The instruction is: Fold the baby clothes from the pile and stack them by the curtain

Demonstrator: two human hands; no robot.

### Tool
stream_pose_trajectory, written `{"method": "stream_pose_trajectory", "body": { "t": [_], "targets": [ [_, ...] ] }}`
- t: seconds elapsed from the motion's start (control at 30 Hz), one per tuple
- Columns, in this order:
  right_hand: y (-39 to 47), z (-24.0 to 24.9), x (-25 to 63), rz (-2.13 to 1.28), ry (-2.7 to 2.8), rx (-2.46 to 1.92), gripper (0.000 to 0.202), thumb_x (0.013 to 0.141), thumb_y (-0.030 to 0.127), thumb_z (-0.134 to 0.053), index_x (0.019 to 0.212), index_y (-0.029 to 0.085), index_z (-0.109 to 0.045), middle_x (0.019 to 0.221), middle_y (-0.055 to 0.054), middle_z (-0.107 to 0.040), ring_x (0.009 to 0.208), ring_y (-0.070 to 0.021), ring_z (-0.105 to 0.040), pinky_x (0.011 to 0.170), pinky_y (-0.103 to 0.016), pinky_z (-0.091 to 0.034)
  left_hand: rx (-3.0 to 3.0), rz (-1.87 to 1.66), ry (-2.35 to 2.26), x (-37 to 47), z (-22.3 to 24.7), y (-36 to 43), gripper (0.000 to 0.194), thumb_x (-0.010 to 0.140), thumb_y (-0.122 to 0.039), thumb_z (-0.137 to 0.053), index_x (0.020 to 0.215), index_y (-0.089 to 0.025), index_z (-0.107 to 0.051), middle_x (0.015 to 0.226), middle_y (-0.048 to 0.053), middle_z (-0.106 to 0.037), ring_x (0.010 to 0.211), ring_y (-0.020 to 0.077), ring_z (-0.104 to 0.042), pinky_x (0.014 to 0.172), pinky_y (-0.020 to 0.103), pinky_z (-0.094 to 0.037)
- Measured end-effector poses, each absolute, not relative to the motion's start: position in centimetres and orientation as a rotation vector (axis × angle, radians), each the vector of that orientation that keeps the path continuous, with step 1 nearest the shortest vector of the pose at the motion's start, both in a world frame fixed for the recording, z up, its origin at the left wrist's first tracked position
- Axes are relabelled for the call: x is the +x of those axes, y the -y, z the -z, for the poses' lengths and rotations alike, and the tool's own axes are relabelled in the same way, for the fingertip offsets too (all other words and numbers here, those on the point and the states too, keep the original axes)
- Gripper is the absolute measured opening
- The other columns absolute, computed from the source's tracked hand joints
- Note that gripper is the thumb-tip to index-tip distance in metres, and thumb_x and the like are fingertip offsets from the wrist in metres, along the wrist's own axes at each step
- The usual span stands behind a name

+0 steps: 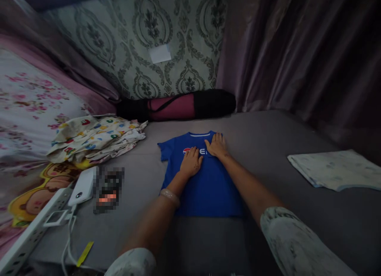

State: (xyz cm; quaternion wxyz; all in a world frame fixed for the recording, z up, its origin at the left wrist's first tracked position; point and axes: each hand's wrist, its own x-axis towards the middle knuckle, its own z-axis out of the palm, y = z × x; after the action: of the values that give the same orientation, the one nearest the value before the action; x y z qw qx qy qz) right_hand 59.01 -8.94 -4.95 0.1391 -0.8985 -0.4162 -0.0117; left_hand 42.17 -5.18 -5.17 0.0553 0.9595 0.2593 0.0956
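Observation:
A blue short-sleeved T-shirt (205,188) lies spread out on the grey bed sheet (139,181), its neckline pointing away from me. My left hand (191,163) rests flat on the chest, fingers stretched, partly covering the printed round logo and lettering. Near the shoulder on the right side, my right hand (217,144) presses flat with its fingers stretched; that sleeve is mostly hidden beneath the hand and forearm. Neither hand grips the fabric. A pale bracelet (170,195) circles my left wrist.
Patterned cloths (98,135) are piled at the left. Below them lie a white power bank (84,184), a blurred-out item (108,190) and a white power strip (35,228) with cables. A folded pale cloth (336,169) lies right. Against the wall rests a black-and-maroon long bag (175,106).

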Motion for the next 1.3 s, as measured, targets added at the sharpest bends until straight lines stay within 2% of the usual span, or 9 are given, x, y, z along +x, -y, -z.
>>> {"method": "stream_pose_trajectory", "body": {
  "t": [0.23, 0.33, 0.47, 0.63, 0.83, 0.97, 1.13, 1.3],
  "targets": [
    [8.7, 5.3, 59.5, -0.029, 1.22, -2.661, 0.078, 0.097, 0.053, -0.022, 0.146, -0.007, -0.029, 0.155, -0.024, -0.025, 0.144, -0.0338, -0.018, 0.116, -0.043, -0.011, 2.907, -0.261, -0.806, 42.0, 4.7, 5.3, 0.054, 0.1, -0.038, -0.028, 0.141, -0.005, -0.04, 0.151, 0.017, -0.038, 0.142, 0.0272, -0.03, 0.117, 0.042, -0.023],
    [8.5, 4.5, 59.7, -0.104, 1.206, -2.695, 0.077, 0.096, 0.053, -0.022, 0.146, -0.005, -0.031, 0.154, -0.023, -0.026, 0.143, -0.0336, -0.018, 0.115, -0.046, -0.01, 2.911, -0.275, -0.798, 42.1, 4.8, 5.4, 0.054, 0.1, -0.038, -0.027, 0.141, -0.005, -0.04, 0.151, 0.017, -0.038, 0.142, 0.0269, -0.03, 0.117, 0.042, -0.023],
    [8.2, 4.0, 59.5, 0.078, 1.229, -2.627, 0.07, 0.098, 0.05, -0.022, 0.144, -0.001, -0.037, 0.152, -0.022, -0.033, 0.142, -0.0322, -0.022, 0.115, -0.05, -0.007, 2.908, -0.292, -0.802, 42.1, 4.9, 5.4, 0.054, 0.1, -0.037, -0.027, 0.141, -0.005, -0.04, 0.151, 0.017, -0.038, 0.142, 0.0265, -0.03, 0.117, 0.042, -0.022],
    [8.2, 5.0, 59.1, 0.154, 1.135, -2.607, 0.074, 0.097, 0.049, -0.024, 0.141, -0.009, -0.037, 0.147, -0.027, -0.037, 0.138, -0.0338, -0.028, 0.113, -0.043, -0.016, 2.891, -0.277, -0.799, 42.0, 4.9, 5.3, 0.054, 0.1, -0.038, -0.026, 0.141, -0.005, -0.04, 0.151, 0.017, -0.038, 0.142, 0.0268, -0.031, 0.117, 0.042, -0.024],
    [8.1, 4.8, 59.6, 0.056, 1.153, -2.635, 0.073, 0.097, 0.049, -0.022, 0.142, -0.006, -0.038, 0.148, -0.024, -0.038, 0.138, -0.0331, -0.029, 0.112, -0.043, -0.02, 2.875, -0.275, -0.797, 42.0, 4.7, 5.3, 0.053, 0.1, -0.038, -0.027, 0.141, -0.006, -0.041, 0.151, 0.018, -0.038, 0.142, 0.0269, -0.03, 0.117, 0.043, -0.024],
    [8.9, 4.2, 59.0, 0.09, 1.206, -2.603, 0.07, 0.098, 0.048, -0.02, 0.145, -0.002, -0.034, 0.152, -0.021, -0.032, 0.141, -0.0315, -0.024, 0.114, -0.044, -0.015, 2.88, -0.347, -0.814, 41.9, 4.7, 5.4, 0.052, 0.099, -0.038, -0.031, 0.138, -0.006, -0.043, 0.148, 0.02, -0.041, 0.139, 0.0278, -0.035, 0.115, 0.043, -0.027],
    [9.6, 5.0, 57.5, 0.034, 1.245, -2.647, 0.071, 0.097, 0.046, -0.021, 0.146, -0.005, -0.031, 0.155, -0.021, -0.027, 0.144, -0.0309, -0.017, 0.116, -0.043, -0.011, 2.881, -0.461, -0.972, 41.8, 4.8, 6.4, 0.051, 0.098, -0.038, -0.034, 0.134, -0.005, -0.048, 0.14, 0.023, -0.047, 0.132, 0.031, -0.043, 0.109, 0.044, -0.033],
    [9.6, 5.1, 57.2, -0.005, 1.241, -2.662, 0.072, 0.097, 0.046, -0.021, 0.146, -0.005, -0.031, 0.155, -0.021, -0.026, 0.144, -0.0305, -0.017, 0.116, -0.042, -0.011, 2.839, -0.253, -1.041, 40.2, 3.5, 8.0, 0.054, 0.096, -0.037, -0.039, 0.137, -0.002, -0.043, 0.145, 0.025, -0.042, 0.136, 0.0338, -0.039, 0.111, 0.047, -0.031]
  ]
}}
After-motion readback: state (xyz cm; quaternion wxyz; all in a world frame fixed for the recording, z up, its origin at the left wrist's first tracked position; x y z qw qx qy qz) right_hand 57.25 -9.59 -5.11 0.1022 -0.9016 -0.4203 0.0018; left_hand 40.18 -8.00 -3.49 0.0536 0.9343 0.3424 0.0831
